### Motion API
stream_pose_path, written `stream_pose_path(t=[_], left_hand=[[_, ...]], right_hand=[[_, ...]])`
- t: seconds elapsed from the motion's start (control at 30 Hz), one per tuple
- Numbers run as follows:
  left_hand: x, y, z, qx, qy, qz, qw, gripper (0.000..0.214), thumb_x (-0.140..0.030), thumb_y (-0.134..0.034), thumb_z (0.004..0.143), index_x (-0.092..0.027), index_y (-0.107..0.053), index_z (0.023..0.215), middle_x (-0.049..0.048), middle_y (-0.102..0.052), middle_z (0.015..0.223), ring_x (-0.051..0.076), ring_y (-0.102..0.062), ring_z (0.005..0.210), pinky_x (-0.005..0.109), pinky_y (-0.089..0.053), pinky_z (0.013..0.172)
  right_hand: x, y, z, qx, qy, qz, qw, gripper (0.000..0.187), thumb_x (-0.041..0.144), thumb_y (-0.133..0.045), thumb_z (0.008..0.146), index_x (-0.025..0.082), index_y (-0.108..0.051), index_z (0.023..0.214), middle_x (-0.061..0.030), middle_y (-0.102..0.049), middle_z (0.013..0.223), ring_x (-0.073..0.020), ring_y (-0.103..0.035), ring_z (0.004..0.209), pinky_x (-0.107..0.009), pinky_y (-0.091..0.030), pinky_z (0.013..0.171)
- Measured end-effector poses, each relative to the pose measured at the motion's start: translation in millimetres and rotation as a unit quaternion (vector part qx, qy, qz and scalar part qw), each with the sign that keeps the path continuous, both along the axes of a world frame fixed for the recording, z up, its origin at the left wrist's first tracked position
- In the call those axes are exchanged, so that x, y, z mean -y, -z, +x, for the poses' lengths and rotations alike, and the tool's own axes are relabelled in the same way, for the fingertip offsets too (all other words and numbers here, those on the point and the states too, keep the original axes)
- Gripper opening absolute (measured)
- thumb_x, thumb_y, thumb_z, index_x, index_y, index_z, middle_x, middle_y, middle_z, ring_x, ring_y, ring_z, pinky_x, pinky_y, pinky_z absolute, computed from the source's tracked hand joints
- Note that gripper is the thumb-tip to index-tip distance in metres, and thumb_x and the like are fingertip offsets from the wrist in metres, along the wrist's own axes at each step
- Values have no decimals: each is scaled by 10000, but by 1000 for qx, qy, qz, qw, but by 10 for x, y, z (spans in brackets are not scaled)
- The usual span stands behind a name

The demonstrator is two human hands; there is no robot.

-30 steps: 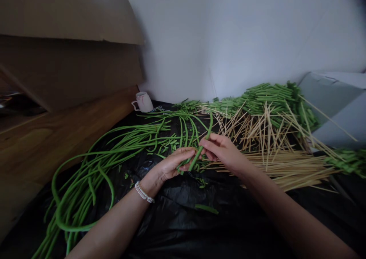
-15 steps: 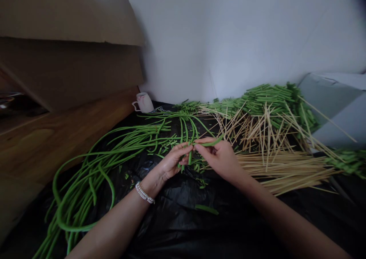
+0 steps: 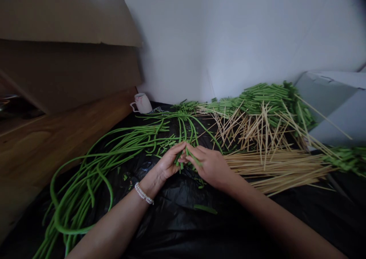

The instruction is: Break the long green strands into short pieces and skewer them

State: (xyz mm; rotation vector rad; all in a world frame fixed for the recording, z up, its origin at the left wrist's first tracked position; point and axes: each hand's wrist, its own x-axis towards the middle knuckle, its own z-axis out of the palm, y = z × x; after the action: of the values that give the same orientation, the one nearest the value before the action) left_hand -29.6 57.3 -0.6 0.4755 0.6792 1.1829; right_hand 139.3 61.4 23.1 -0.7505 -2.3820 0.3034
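My left hand [image 3: 169,163], with a pearl bracelet on its wrist, pinches short green bean pieces [image 3: 181,163] between thumb and fingers. My right hand [image 3: 208,164] meets it fingertip to fingertip and is closed on a bean piece [image 3: 193,158] that crosses its palm. Both hands hover just above black plastic sheeting [image 3: 183,221]. Long green beans [image 3: 114,148] lie in loops to the left of my hands. A spread of bamboo skewers [image 3: 274,163] lies to the right.
A heap of cut bean lengths [image 3: 265,98] is piled at the back right against the white wall. A white mug [image 3: 142,102] stands at the back left beside a wooden surface [image 3: 57,137] and a cardboard box [image 3: 68,41]. A grey box [image 3: 337,106] sits at the far right.
My right hand held a long bean upright, bent it level, and has now come left to meet the left hand, with only a short piece showing in it.
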Motion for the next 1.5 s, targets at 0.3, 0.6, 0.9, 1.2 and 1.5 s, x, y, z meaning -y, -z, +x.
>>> stream_pose_path(t=[0.3,0.6,0.9,1.2,1.5], left_hand=[[52,-131,-39,30,90,41,995,189,-253,-553,840,-115,-533,712,-10,-452,638,19,-321,420,111,-250,355],[121,-96,11,-142,123,116,975,199,-275,-707,784,-114,-595,818,-48,-403,609,12,-300,459,125,-235,421],[151,-129,28,-198,160,123,959,320,-422,-700,776,-119,-632,853,-66,-387,522,30,-257,413,191,-194,419],[152,-137,35,-233,132,102,958,275,-359,-725,750,-129,-629,867,-56,-451,561,32,-310,423,195,-216,430],[116,-160,69,-175,80,85,978,127,-190,-641,763,-144,-536,709,-46,-449,571,34,-360,435,164,-260,413]], right_hand=[[-135,-185,100,-259,-37,-445,856,403,503,-496,894,180,-558,660,35,-545,520,-63,-448,394,-198,-331,397],[-190,-142,111,-275,-42,-471,837,232,414,-646,805,187,-620,845,68,-513,558,-53,-408,424,-196,-296,404],[-184,-206,124,-244,-44,-449,858,274,406,-624,822,183,-564,675,22,-595,593,-55,-432,436,-201,-335,407],[-185,-233,129,-221,-32,-436,872,244,391,-665,773,169,-593,699,40,-561,573,-54,-430,437,-204,-341,423],[-213,-238,149,-270,6,-402,875,187,368,-617,812,186,-586,780,13,-630,667,-68,-468,454,-207,-365,419]])
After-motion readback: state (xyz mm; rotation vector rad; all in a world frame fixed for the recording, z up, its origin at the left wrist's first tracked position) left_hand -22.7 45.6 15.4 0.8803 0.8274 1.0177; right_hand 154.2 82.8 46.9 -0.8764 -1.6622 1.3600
